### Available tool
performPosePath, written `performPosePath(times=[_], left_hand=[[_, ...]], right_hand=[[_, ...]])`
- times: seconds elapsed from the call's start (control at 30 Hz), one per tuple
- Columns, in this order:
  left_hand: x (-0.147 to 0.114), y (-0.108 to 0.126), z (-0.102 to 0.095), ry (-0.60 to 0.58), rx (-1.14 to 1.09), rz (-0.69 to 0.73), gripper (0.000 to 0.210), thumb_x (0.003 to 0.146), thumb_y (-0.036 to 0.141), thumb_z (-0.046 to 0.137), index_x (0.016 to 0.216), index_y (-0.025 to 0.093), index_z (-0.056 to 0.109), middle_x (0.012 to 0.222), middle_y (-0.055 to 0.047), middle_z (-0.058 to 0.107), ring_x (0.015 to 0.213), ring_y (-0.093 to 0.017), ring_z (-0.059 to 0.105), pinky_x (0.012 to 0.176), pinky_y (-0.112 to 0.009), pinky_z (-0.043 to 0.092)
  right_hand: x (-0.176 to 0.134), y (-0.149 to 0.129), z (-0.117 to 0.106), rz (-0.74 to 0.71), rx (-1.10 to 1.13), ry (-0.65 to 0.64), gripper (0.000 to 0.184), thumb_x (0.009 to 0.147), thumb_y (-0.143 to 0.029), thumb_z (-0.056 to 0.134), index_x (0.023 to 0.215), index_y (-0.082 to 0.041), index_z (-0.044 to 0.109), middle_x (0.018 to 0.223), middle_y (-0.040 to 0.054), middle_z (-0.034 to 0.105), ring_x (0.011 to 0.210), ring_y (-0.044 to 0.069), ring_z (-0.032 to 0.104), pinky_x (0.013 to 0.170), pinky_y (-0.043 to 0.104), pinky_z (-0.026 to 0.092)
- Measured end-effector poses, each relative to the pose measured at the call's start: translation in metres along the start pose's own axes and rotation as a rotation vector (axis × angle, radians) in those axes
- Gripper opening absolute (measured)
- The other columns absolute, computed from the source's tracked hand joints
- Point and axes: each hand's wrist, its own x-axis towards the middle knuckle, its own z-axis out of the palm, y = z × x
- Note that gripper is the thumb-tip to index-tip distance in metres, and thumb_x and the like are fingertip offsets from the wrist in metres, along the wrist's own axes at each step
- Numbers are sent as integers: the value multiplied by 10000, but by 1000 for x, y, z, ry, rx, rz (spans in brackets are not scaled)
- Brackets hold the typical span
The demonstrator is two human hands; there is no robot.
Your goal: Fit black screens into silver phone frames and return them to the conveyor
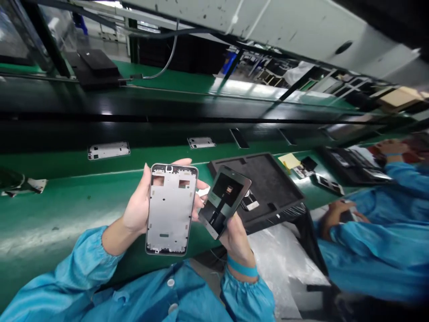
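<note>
Setting: an electronics assembly line in a factory. Indicators: a long green workbench (pixel 67 210) fronting a black conveyor belt (pixel 167 107) at 12 o'clock; phone frames (pixel 108 150) laid out along the line; a black foam tray (pixel 268 179) at 2 o'clock; a co-worker (pixel 378 232) in a blue anti-static smock seated at 3 o'clock.

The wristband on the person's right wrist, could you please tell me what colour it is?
The wristband is blue, seen best in the head view.
</note>
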Motion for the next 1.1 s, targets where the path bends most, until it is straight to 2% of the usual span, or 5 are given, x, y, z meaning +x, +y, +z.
performPosePath(times=[0.17, 0.4, 0.7, 0.97, 1.1], left_hand=[[-5, 8, 2, 8, 75, 73, 706, 1045, 702, 443, 1567, 228, 457, 1257, -165, 698, 957, -294, 728, 832, -448, 622], [5, 14, -14, 195, 170, 207, 711, 1017, 713, 521, 1580, 286, 437, 1286, -123, 707, 1061, -311, 733, 900, -477, 638], [10, 25, -20, 308, 286, 402, 670, 1014, 667, 581, 1575, 329, 436, 1275, -79, 707, 1176, -318, 698, 985, -483, 620], [5, 28, -22, 301, 278, 435, 557, 1018, 585, 634, 1478, 291, 525, 1342, -95, 672, 1228, -332, 675, 997, -479, 614], [4, 26, -24, 310, 337, 396, 550, 934, 527, 775, 1381, 270, 584, 1328, -98, 676, 1243, -354, 665, 943, -434, 636]], right_hand=[[3, -31, 2, -195, -338, -110, 553, 928, -554, 823, 1389, -278, 694, 1367, 127, 666, 1111, 314, 717, 913, 438, 661], [15, -61, 19, -483, -818, -264, 609, 979, -514, 761, 1538, -347, 590, 1376, 138, 599, 1230, 368, 636, 1004, 540, 596], [19, -63, 28, -493, -969, -345, 600, 1016, -479, 717, 1576, -352, 542, 1367, 132, 590, 1198, 343, 641, 991, 497, 602], [24, -64, 28, -463, -998, -396, 583, 1007, -474, 739, 1550, -341, 575, 1370, 126, 594, 1206, 335, 643, 1011, 498, 596], [29, -53, 39, -429, -905, -330, 623, 995, -545, 735, 1557, -334, 568, 1345, 130, 603, 1213, 350, 630, 1003, 520, 602]])
